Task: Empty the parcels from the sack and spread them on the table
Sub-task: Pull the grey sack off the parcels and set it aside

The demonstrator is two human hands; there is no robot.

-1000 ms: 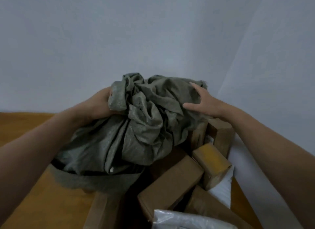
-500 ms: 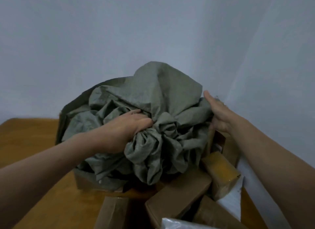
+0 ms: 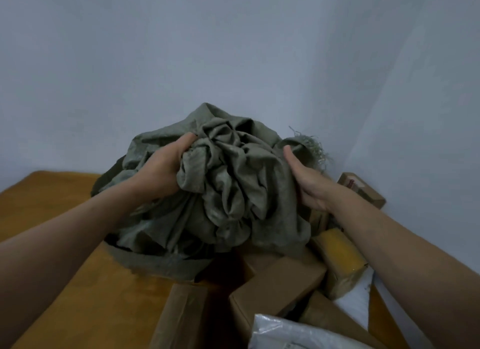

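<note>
Head view: parcels (image 3: 278, 289) lie heaped by the table's (image 3: 78, 283) near right edge; beyond, left hand (image 3: 161, 169) clutches a fistful of the crumpled sack (image 3: 233, 182); right hand (image 3: 309, 185) lies against its side, whether gripping I cannot tell; yanking it could sweep boxes off.

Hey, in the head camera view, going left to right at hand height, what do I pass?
Table → left hand → sack → right hand → cardboard box by the wall.
</note>
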